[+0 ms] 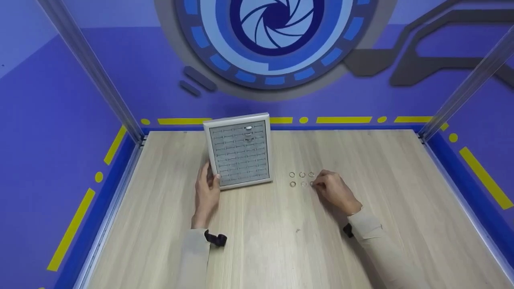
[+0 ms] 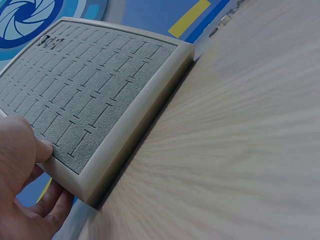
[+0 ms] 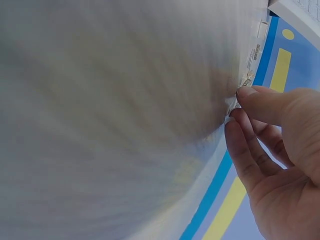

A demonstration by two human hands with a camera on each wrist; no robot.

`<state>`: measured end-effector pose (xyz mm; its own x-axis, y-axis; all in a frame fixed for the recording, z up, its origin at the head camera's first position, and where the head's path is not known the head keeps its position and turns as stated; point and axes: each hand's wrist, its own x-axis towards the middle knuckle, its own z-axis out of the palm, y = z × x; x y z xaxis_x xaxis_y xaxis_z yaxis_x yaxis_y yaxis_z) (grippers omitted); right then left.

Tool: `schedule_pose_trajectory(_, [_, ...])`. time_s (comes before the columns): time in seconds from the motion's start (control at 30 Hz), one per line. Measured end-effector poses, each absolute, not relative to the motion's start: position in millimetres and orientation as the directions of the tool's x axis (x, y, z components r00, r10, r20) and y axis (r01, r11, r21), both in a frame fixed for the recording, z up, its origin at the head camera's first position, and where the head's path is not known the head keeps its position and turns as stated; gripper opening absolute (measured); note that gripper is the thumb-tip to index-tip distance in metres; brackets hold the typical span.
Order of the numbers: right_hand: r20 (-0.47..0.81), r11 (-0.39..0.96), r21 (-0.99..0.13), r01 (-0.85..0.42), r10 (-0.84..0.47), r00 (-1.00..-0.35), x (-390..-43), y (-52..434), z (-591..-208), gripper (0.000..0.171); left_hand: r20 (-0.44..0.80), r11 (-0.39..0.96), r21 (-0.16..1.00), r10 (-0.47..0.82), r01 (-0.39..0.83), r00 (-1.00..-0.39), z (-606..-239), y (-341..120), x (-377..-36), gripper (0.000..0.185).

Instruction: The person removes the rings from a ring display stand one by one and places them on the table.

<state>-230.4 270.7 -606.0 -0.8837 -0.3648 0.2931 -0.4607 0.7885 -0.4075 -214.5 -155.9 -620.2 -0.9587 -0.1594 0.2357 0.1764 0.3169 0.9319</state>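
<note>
A white-framed ring display board [image 1: 240, 160] with a grey slotted pad stands tilted up on the table. Three rings [image 1: 249, 133] sit in slots near its top. My left hand [image 1: 207, 196] grips the board's lower left edge, thumb [image 2: 44, 151] on the front and fingers behind. On the table to the right, several loose rings [image 1: 302, 174] lie in two short rows. At the right end of the nearer row, my right hand [image 1: 335, 190] pinches a ring [image 1: 311, 184] between thumb and fingertips; the fingers hide part of it.
The wooden table [image 1: 265, 249] runs back to a blue patterned wall [image 1: 132, 80]. Metal posts [image 1: 92, 68] rise at both back corners, and side walls flank the table. A small black device [image 1: 217, 239] is strapped at each wrist.
</note>
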Motion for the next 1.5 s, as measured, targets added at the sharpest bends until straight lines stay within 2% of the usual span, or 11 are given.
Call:
schedule_pose_trajectory(0.27, [0.345, 0.767, -0.403, -0.500, -0.379, -0.859, -231.5, 270.4, -608.6, 0.013, 0.232, 0.330, 0.929, -0.168, 0.167, -0.958, -620.1, -155.9, -212.5, 0.060])
schedule_pose_trajectory(0.53, [0.319, 0.770, -0.403, -0.494, -0.387, -0.865, -231.9, 269.8, -602.4, 0.013, 0.240, 0.324, 0.930, -0.167, 0.177, -0.956, -620.2, -155.4, -214.1, 0.061])
schedule_pose_trajectory(0.77, [0.328, 0.738, -0.456, -0.498, -0.381, -0.864, -236.8, 260.1, -590.2, 0.013, 0.231, 0.325, 0.931, -0.168, 0.167, -0.959, -620.1, -155.4, -214.8, 0.062])
schedule_pose_trajectory(1.17, [0.419, 0.652, -0.519, -0.553, -0.370, -0.829, -250.1, 215.9, -559.6, 0.018, 0.218, 0.327, 0.933, -0.176, 0.152, -0.960, -619.9, -153.2, -216.6, 0.060])
schedule_pose_trajectory(1.5, [0.532, 0.559, -0.506, -0.657, -0.398, -0.747, -271.5, 159.1, -537.5, 0.014, 0.184, 0.291, 0.949, -0.194, 0.123, -0.963, -617.5, -151.3, -216.8, 0.059])
